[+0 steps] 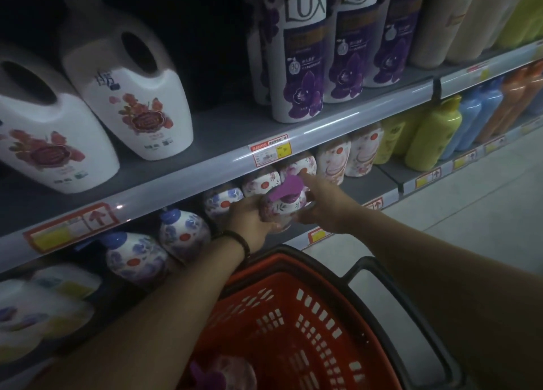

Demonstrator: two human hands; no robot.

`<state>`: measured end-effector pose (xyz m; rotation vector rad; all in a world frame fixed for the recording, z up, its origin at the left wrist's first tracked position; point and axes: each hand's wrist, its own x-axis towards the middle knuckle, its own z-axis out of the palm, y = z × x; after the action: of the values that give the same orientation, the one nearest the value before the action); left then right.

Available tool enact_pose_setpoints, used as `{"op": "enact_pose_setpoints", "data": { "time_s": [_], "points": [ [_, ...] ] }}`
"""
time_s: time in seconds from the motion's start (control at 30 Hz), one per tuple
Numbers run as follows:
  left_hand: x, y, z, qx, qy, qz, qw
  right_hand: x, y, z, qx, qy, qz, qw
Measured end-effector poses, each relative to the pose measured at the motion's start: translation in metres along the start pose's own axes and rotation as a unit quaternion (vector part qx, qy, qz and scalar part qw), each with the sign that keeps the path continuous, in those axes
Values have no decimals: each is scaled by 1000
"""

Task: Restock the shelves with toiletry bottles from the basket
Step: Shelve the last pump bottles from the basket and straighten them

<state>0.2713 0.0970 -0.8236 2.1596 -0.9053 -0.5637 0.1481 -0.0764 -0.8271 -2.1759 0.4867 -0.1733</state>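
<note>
Basket sits under both wrists, a spare bottle in its near corner half cut off by the frame. Left hand curls its fingers round the purple-pump bottle; right hand cups the other side, forefinger stretched past the pump. This looks like the placing step: next, slide it into the floral row just beyond the fingertips. Gloom hides the gap.

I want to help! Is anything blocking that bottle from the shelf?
Floral bottles fill the shelf right behind the bottle. Nothing visible blocks the bare shelf to the right, past the right hand.
</note>
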Motion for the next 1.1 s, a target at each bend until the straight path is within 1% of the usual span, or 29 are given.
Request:
{"op": "enact_pose_setpoints", "data": {
  "time_s": [0.1, 0.17, 0.37, 0.57, 0.73, 0.83, 0.97, 1.1],
  "points": [
    [10, -7, 9, 51, -11, -12, 999, 7, 10, 4, 32, -3, 23, 999],
    [16, -15, 14, 60, -10, -22, 998, 10, 13, 7, 49, -6, 33, 998],
    [24, -29, 19, 100, -18, -37, 994, 22, 23, 16, 35, -18, 46, 998],
    [24, -34, 18, 89, 11, -23, 996, 29, 27, 26, 86, -28, 79, 993],
    [22, -35, 18, 56, 23, -45, 997, 34, 28, 32, 121, -28, 104, 987],
    [27, -48, 22, 42, 26, -50, 997, 34, 29, 34, 120, -32, 108, 986],
    [24, -42, 22, 68, 38, -44, 996, 37, 30, 38, 123, -27, 118, 985],
    [22, -44, 23, 76, 33, -59, 995, 39, 27, 43, 110, -25, 122, 986]
  ]
}}
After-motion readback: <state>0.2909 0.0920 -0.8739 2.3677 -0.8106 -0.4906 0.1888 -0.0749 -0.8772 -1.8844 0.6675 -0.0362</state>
